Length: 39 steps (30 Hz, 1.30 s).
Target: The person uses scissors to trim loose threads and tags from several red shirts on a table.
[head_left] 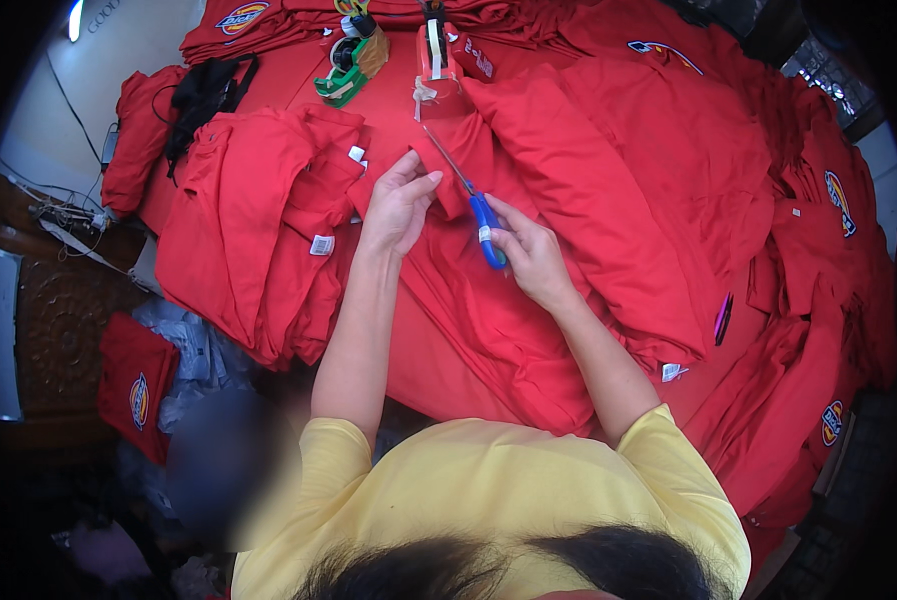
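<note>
Between the thumb and fingers of my right hand (pixel 531 250) is a blue-handled screwdriver-like tool (pixel 487 228), with a pale band round its handle. Its thin metal shaft slants up and left over a red garment (pixel 471 150); the exact kind of its tip is too small to make out. My left hand (pixel 401 203) is raised at the left of this shaft, palm partly showing. Its fingers are loosely bent, and its thumb stands apart from them beside the raised edge of the red cloth. No firm grip on the cloth shows there.
Folded red garments with white tags (pixel 259 220) are piled at left, and more red garments (pixel 649 190) spread to the right. A green tape dispenser (pixel 344 85) and a red tape dispenser (pixel 436 55) stand at the far side. A dark pen (pixel 724 318) lies at right.
</note>
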Motion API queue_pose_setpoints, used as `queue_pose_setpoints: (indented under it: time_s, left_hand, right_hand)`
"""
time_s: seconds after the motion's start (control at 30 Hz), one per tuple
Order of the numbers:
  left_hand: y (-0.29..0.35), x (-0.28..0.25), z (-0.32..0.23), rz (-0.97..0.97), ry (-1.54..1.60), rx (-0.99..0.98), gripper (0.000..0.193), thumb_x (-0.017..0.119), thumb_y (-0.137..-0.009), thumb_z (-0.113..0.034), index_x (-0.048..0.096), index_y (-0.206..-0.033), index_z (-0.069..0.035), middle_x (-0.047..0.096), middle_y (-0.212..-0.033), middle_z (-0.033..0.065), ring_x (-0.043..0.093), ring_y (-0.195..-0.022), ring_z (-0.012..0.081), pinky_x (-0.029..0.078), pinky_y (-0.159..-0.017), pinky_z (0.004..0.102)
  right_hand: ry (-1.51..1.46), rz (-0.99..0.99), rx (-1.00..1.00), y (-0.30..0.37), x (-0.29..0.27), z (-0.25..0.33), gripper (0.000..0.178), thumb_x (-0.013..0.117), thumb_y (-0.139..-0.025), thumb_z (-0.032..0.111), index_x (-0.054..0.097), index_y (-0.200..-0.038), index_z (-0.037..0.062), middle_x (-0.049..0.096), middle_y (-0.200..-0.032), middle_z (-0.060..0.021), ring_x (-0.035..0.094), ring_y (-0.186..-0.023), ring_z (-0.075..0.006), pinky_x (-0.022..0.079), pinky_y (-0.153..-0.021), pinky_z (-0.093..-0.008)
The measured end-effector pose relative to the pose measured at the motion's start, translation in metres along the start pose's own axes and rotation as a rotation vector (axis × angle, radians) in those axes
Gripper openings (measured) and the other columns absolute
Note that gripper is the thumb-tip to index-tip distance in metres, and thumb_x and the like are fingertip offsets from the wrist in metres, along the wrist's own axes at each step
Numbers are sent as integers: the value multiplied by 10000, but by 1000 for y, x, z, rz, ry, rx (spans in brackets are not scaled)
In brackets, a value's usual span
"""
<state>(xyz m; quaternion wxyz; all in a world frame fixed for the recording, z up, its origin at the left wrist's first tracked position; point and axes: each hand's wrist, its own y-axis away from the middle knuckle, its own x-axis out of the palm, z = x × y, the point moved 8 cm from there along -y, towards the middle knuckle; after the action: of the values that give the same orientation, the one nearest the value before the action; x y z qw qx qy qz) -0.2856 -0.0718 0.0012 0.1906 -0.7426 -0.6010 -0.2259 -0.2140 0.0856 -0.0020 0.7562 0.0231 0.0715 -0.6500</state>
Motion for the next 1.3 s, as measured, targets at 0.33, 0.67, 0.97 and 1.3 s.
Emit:
queue_pose_setpoints:
  time_s: [0.33,0.67,0.97,1.3]
  left_hand:
    - [2,-1,-2,4,-7,-3,342,563,-836,44,545,-1172,-16,602,-1065,55,576,-960,137,446,-873,286]
    - [3,-3,-2,-11,-15,-9,368,551,-838,52,525,-1201,-5,600,-1081,68,578,-973,146,452,-872,295]
    - [-30,-64,-9,-75,-103,25,354,534,-847,62,497,-1198,35,592,-1119,106,578,-1035,178,481,-887,299]
    - [-13,5,-9,-92,-1539,539,594,535,-862,-501,498,-1297,-98,401,-1401,154,316,-1327,329,236,-1087,510]
  right_hand:
    - [112,-32,-70,-2,-1,4,416,560,-885,113,491,-1276,-11,622,-899,-141,579,-704,-169,463,-669,-290]
    - [126,22,-63,-5,-2,4,403,528,-902,104,489,-1291,5,605,-899,-105,573,-676,-145,472,-636,-272]
    - [-452,83,11,9,-15,18,416,460,-934,71,422,-1342,0,596,-916,-76,572,-647,-102,494,-548,-234]
    - [-264,-132,51,147,-103,22,584,543,-821,-10,341,-1367,-44,554,-967,-126,635,-814,-206,553,-714,-324]
